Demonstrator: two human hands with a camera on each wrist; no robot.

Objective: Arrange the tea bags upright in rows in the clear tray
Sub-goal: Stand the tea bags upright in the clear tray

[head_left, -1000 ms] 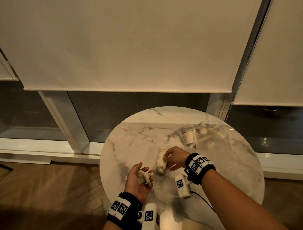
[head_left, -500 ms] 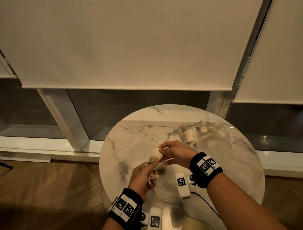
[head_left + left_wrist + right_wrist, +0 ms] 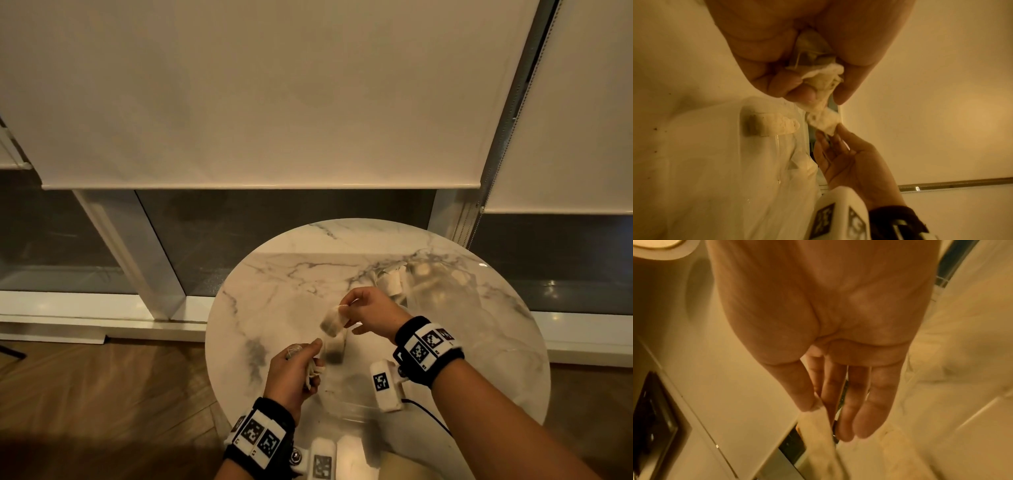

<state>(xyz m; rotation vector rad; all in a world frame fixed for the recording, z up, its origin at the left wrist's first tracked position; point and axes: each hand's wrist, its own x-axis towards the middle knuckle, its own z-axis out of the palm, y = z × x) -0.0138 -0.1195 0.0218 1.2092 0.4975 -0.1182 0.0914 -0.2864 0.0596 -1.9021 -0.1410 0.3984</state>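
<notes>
On the round marble table, my left hand grips a small bundle of pale tea bags; the left wrist view shows the bundle crumpled between curled fingers. My right hand pinches one tea bag by its top edge, just above and right of the left hand. That bag hangs from thumb and forefinger in the right wrist view. Another tea bag stands in the clear tray beneath the hands, also visible as a bag against the tray wall.
A pile of loose tea bags lies at the table's back right beside a clear plastic packet. Window blinds and dark glass rise behind the table. Wooden floor lies to the left.
My right hand left one tea bag standing in the tray, came over to the left hand's bundle, took a tea bag from it and drew it up and to the right.
</notes>
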